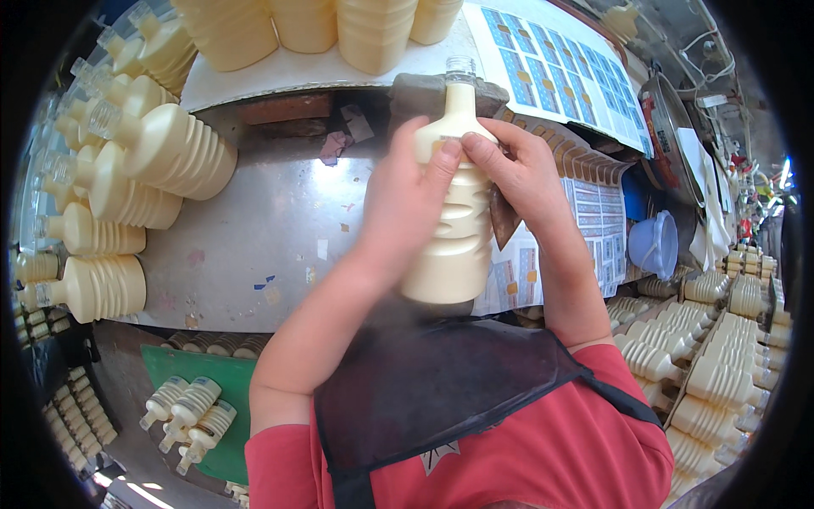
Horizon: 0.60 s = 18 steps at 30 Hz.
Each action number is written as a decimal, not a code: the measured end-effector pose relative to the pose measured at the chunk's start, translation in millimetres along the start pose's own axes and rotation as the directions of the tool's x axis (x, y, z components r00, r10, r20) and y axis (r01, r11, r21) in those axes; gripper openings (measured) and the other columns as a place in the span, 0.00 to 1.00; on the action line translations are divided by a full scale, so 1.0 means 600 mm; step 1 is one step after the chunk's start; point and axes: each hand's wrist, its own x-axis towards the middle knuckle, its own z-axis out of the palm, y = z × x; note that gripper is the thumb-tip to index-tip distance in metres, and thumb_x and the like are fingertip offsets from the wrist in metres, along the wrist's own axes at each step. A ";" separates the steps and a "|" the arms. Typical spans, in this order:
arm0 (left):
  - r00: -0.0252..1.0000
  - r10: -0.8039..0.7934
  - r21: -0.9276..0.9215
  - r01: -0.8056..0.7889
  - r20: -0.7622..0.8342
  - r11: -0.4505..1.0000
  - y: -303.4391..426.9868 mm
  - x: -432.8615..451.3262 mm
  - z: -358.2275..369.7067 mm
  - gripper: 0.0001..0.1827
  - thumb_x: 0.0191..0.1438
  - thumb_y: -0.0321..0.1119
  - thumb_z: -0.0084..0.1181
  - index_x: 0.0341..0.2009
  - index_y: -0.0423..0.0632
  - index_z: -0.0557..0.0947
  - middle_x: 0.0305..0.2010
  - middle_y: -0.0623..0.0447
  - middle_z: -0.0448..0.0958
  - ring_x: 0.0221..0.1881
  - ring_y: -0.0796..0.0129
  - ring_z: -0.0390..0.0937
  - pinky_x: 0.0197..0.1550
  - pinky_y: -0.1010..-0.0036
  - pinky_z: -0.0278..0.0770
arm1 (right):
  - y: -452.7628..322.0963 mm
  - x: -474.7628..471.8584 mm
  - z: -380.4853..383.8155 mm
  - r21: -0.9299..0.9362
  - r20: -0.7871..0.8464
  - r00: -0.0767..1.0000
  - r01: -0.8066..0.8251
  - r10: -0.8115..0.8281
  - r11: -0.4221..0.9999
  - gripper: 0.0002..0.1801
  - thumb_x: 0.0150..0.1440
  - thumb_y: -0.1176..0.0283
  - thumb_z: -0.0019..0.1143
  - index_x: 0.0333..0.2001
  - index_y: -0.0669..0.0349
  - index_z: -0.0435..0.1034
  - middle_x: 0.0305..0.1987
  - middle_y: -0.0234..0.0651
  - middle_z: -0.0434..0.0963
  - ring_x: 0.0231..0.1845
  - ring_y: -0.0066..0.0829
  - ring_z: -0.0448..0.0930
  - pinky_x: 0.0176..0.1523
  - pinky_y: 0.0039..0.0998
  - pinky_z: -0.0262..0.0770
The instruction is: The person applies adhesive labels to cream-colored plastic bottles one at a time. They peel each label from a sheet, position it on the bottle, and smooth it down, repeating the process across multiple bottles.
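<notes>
A cream-coloured bottle [448, 254] with a ribbed body and a clear threaded neck lies before me, its neck pointing away over a grey block [416, 95]. My left hand [407, 191] holds the left side of its shoulder, the thumb on top. From the right, my right hand [518, 168] touches the shoulder, its thumb near a small label [439, 146] that sits partly under my thumbs. A pointed metal blade [503, 219] shows beneath my right hand; whether my fingers grip its hidden end I cannot tell.
Similar bottles [178, 153] crowd the metal table [241, 254] on the left, and larger ones [375, 32] stand at the back. Printed label sheets [547, 70] lie on the right. Beyond them is a light-blue bucket [652, 245]. More bottles fill racks [718, 382] at the lower right.
</notes>
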 end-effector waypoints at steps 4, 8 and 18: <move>1.000 0.023 0.012 -0.023 -0.009 1.000 -0.002 -0.002 0.000 0.35 0.68 0.55 0.51 0.63 0.34 0.69 0.49 0.30 0.81 0.51 0.41 0.82 0.52 0.57 0.78 | -0.008 -0.004 0.000 -0.020 0.016 1.000 -0.017 0.017 1.000 0.27 0.63 0.58 0.62 0.56 0.70 0.76 0.41 0.34 0.83 0.42 0.19 0.79 0.47 0.23 0.75; 0.998 0.055 0.004 -0.055 -0.017 0.998 -0.003 -0.002 -0.001 0.33 0.69 0.53 0.51 0.63 0.34 0.69 0.49 0.30 0.81 0.51 0.41 0.82 0.53 0.57 0.78 | -0.006 -0.004 0.002 -0.010 0.011 1.000 -0.008 0.008 1.000 0.27 0.62 0.58 0.62 0.56 0.71 0.76 0.41 0.36 0.84 0.42 0.19 0.79 0.47 0.23 0.75; 0.999 0.032 -0.057 -0.034 -0.023 0.998 -0.007 -0.004 -0.001 0.29 0.69 0.47 0.51 0.63 0.36 0.70 0.50 0.31 0.81 0.50 0.43 0.82 0.53 0.59 0.77 | 0.000 -0.004 0.012 0.009 -0.071 0.997 0.015 -0.014 1.000 0.29 0.55 0.52 0.64 0.50 0.68 0.79 0.37 0.44 0.85 0.39 0.27 0.85 0.47 0.30 0.79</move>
